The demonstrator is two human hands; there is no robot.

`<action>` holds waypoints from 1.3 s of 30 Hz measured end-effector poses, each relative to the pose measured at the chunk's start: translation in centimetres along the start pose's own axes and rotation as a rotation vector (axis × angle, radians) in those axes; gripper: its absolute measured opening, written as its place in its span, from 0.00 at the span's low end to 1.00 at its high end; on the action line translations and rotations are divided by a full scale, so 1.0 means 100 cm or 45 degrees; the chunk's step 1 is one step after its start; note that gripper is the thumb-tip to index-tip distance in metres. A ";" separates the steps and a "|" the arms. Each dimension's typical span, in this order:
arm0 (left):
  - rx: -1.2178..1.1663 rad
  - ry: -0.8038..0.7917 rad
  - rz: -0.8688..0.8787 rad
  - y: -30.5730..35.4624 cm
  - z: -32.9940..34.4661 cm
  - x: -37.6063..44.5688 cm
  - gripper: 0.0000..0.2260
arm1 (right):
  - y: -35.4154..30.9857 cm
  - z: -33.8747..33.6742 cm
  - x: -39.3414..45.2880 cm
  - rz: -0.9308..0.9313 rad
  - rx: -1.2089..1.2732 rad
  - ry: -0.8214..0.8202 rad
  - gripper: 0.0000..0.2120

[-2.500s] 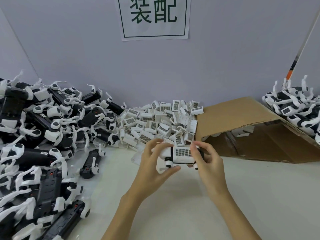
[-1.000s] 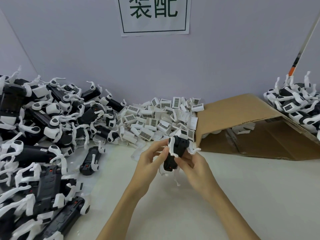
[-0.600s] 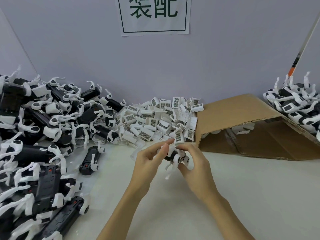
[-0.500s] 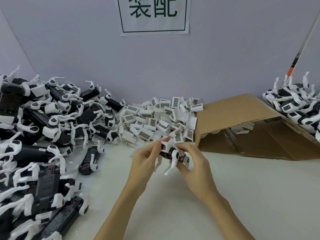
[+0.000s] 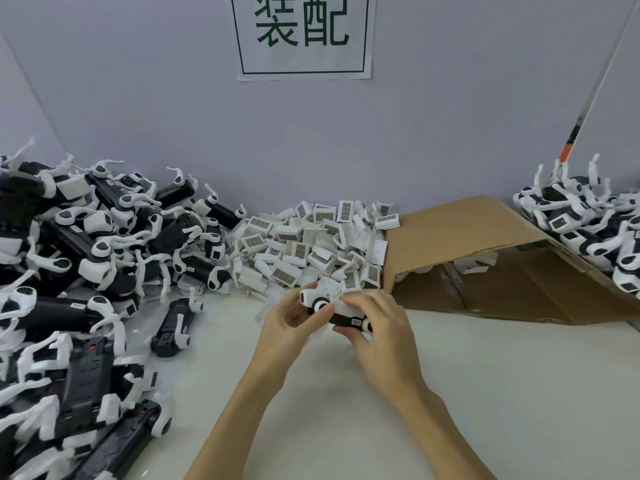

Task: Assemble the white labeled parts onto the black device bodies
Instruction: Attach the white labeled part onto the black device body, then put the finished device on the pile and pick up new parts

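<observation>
Both my hands hold one black device body (image 5: 346,319) above the middle of the white table. My left hand (image 5: 289,325) grips its left end, where a white part (image 5: 317,299) sits on it. My right hand (image 5: 375,329) curls over the right end, fingers on top of the white part. A heap of white labeled parts (image 5: 311,247) with barcode stickers lies just behind my hands against the wall. Black device bodies (image 5: 86,258) with white straps are piled at the left.
An open cardboard box (image 5: 485,258) lies on its side to the right of the white parts. More black and white devices (image 5: 588,223) are heaped at the far right. A single black body (image 5: 173,323) lies alone on the table left of my hands.
I have turned the device in my hands: it stood upright with its black side showing, and now lies level with the white part on top. Both hands kept hold.
</observation>
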State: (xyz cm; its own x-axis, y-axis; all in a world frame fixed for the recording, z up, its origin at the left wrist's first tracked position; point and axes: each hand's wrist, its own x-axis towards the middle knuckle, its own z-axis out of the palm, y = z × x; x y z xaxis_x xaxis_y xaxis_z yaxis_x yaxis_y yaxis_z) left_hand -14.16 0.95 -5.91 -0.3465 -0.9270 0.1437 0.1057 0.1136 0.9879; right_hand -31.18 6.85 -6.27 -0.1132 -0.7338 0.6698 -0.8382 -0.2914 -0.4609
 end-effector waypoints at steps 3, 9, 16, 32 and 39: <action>-0.013 0.091 -0.033 0.000 -0.003 0.003 0.30 | -0.003 -0.008 0.007 0.210 0.149 -0.036 0.18; -0.186 0.352 -0.009 -0.010 -0.016 0.015 0.31 | 0.021 -0.088 0.116 1.112 1.389 0.298 0.15; -0.003 0.463 -0.006 -0.015 -0.019 0.018 0.24 | 0.057 -0.146 0.165 1.228 1.893 0.305 0.31; 1.691 1.047 -0.441 -0.001 -0.088 0.014 0.36 | -0.006 0.027 0.022 1.194 1.638 -0.411 0.15; 1.590 0.944 -0.264 -0.011 -0.099 0.015 0.40 | -0.007 0.023 0.017 1.154 1.568 -0.432 0.15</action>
State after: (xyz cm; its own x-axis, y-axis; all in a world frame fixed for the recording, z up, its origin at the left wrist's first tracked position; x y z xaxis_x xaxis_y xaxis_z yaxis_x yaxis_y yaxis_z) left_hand -5.55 -4.11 -7.38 0.3343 -0.8884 0.3146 -0.8766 -0.1705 0.4499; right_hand -29.56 4.35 -6.14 -0.0562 -0.9850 -0.1632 0.3946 0.1282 -0.9099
